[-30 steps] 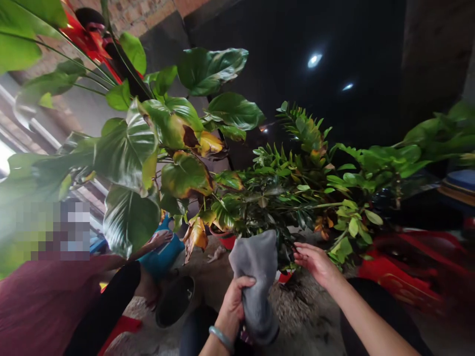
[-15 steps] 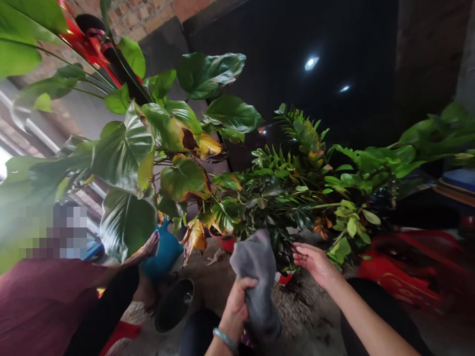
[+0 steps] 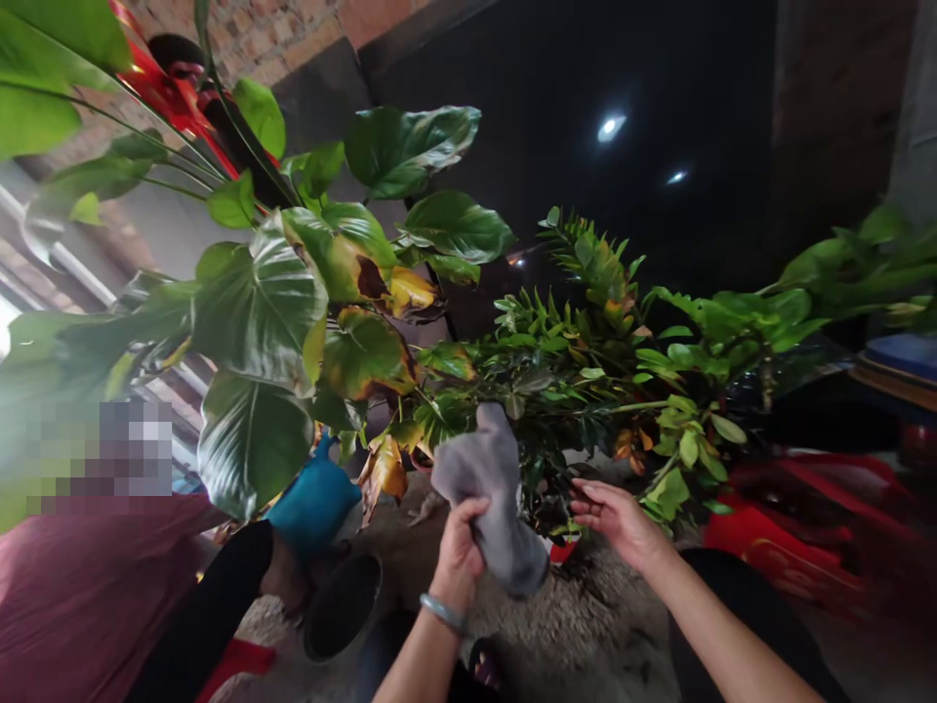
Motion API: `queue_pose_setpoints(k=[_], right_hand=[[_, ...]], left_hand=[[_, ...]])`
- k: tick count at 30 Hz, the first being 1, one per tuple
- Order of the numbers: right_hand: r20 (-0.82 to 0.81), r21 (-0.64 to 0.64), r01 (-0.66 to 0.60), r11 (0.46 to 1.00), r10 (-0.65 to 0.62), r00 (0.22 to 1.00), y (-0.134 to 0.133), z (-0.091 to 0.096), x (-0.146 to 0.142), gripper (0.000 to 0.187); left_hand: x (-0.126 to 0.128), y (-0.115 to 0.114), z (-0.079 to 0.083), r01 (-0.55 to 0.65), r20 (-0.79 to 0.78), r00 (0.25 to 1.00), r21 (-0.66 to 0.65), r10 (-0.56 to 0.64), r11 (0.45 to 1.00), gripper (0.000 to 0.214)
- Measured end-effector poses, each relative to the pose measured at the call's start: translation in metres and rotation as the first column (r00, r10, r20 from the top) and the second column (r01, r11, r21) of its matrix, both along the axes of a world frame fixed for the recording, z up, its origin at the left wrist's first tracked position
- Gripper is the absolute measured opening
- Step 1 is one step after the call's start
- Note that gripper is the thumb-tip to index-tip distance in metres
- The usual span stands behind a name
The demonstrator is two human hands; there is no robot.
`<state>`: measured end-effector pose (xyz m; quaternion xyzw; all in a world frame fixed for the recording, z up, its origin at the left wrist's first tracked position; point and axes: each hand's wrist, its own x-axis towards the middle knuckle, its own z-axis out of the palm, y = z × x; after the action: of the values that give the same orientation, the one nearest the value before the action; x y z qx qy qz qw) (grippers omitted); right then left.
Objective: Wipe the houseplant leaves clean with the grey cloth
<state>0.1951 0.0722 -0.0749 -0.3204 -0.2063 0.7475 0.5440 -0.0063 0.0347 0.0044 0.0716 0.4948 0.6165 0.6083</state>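
Two hands work at the leafy plant (image 3: pixel 578 391): the left hand (image 3: pixel 458 547) is closed around a grey cloth (image 3: pixel 487 488) raised against the foliage, while the right hand (image 3: pixel 619 513) lies open, palm up, under the leaves. Supporting each leaf from beneath while wiping gently would spare the stems.

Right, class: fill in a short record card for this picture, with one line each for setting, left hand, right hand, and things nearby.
setting: potted plants on a gritty floor
left hand: left hand grips a grey cloth, bangle on the wrist
right hand: right hand open, fingers at the small-leaved plant
nearby: big-leaved plant, blue watering can, another person in a maroon top
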Motion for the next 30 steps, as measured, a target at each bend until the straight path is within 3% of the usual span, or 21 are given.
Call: queue_pose_setpoints(k=[2, 4, 7, 10, 12, 14, 16, 18, 20, 23, 27, 28, 30], right_hand=[[0.011, 0.017, 0.019, 1.0, -0.019, 1.0, 0.0, -0.001, 0.0, 0.019], [0.011, 0.057, 0.034, 0.998, -0.035, 0.999, 0.001, -0.002, 0.0, 0.018], [0.011, 0.071, 0.059, 0.996, -0.06, 0.998, 0.003, -0.005, -0.001, 0.02], [0.0, 0.012, 0.058, 0.998, -0.058, 0.998, 0.004, -0.004, 0.0, 0.019], [-0.017, -0.023, 0.047, 0.999, -0.048, 0.999, 0.004, -0.003, 0.0, 0.019], [-0.019, -0.047, 0.052, 0.998, -0.052, 0.998, 0.005, -0.002, 0.0, 0.015], [-0.01, -0.071, 0.074, 0.995, -0.074, 0.997, 0.005, -0.003, 0.001, 0.01], [-0.003, -0.092, 0.102, 0.991, -0.102, 0.995, 0.005, -0.004, 0.0, 0.006], [-0.005, -0.099, 0.121, 0.988, -0.122, 0.993, 0.005, -0.005, 0.0, 0.009], [-0.026, -0.087, 0.13, 0.988, -0.133, 0.991, 0.004, -0.001, 0.0, 0.01], [-0.016, -0.085, 0.094, 0.992, -0.096, 0.995, 0.003, 0.005, -0.001, 0.013], [-0.008, -0.089, 0.082, 0.993, -0.083, 0.996, 0.003, 0.006, -0.001, 0.014], [0.001, -0.092, 0.069, 0.993, -0.069, 0.998, 0.003, 0.006, -0.001, 0.014]], left_hand=[[0.01, -0.018, -0.019, 0.155, 0.021, 0.988, -0.079, -0.154, 0.985, 0.018], [0.02, -0.027, -0.018, 0.282, 0.038, 0.959, -0.027, -0.281, 0.959, 0.025], [0.031, -0.013, 0.019, 0.353, -0.01, 0.934, 0.193, -0.358, 0.915, 0.037], [0.04, 0.023, 0.061, 0.315, -0.089, 0.948, 0.392, -0.305, 0.864, 0.05], [0.046, 0.043, 0.069, 0.278, -0.138, 0.96, 0.419, -0.242, 0.865, 0.052], [0.052, 0.052, 0.056, 0.264, -0.177, 0.961, 0.345, -0.214, 0.901, 0.046], [0.054, 0.047, 0.031, 0.309, -0.212, 0.941, 0.211, -0.265, 0.927, 0.038], [0.052, 0.033, 0.006, 0.401, -0.232, 0.899, 0.087, -0.373, 0.912, 0.033], [0.045, 0.018, -0.004, 0.488, -0.235, 0.851, 0.026, -0.469, 0.873, 0.033], [0.032, 0.014, 0.018, 0.554, -0.24, 0.819, 0.097, -0.521, 0.827, 0.038], [0.024, 0.038, 0.066, 0.446, -0.23, 0.894, 0.362, -0.385, 0.818, 0.049], [0.024, 0.044, 0.07, 0.406, -0.217, 0.913, 0.393, -0.346, 0.825, 0.05], [0.026, 0.049, 0.064, 0.353, -0.212, 0.933, 0.376, -0.291, 0.857, 0.048]])
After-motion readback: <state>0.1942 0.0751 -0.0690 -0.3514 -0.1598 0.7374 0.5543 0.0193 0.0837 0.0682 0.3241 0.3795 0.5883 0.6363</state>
